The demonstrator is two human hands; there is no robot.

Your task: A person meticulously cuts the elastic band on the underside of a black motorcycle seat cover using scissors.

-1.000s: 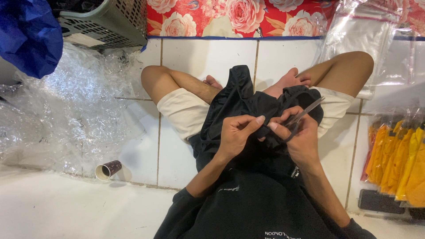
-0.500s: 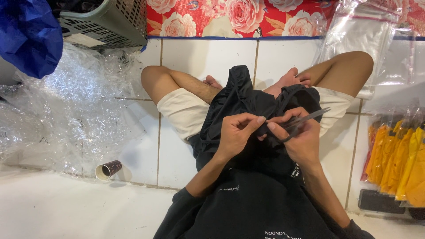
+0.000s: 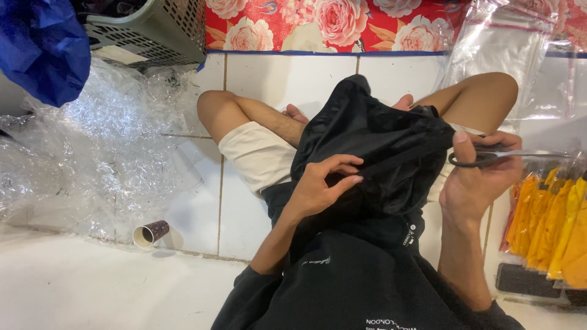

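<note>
View: head camera, looking down at the lap of a person seated cross-legged on the tiled floor (image 3: 287, 79).
Work piece: a black garment (image 3: 379, 146) is being held bunched over the lap and the crossed legs, between the two hands.
Left hand (image 3: 321, 186): it is being rested on the near side of the garment. The fingers (image 3: 342, 180) are being pressed together with the thumb, and a small fold of the black cloth is being pinched.
Right hand (image 3: 480, 177): a pair of dark-handled scissors (image 3: 507, 156) is being gripped, with the thumb through a handle loop and the other fingers wrapped around the handles.
Scissors position: the blades are being pointed to the right, away from the garment, and are apart from the cloth. They appear to be closed, though the tips are hard to make out against the clear packaging.
Step in hand (judgement): a spot on the cloth is being picked out and held by the left hand while the tool is being kept off to the side.
Next move (judgement): the blades would have to be turned back toward the pinched fold, with the fold kept taut and the left fingertips kept out of the cutting line.
Surroundings: bubble wrap (image 3: 92, 153) and a small tipped cup (image 3: 150, 233) are lying on the floor at the left; yellow packed items (image 3: 550, 226) are lying at the right.
</note>
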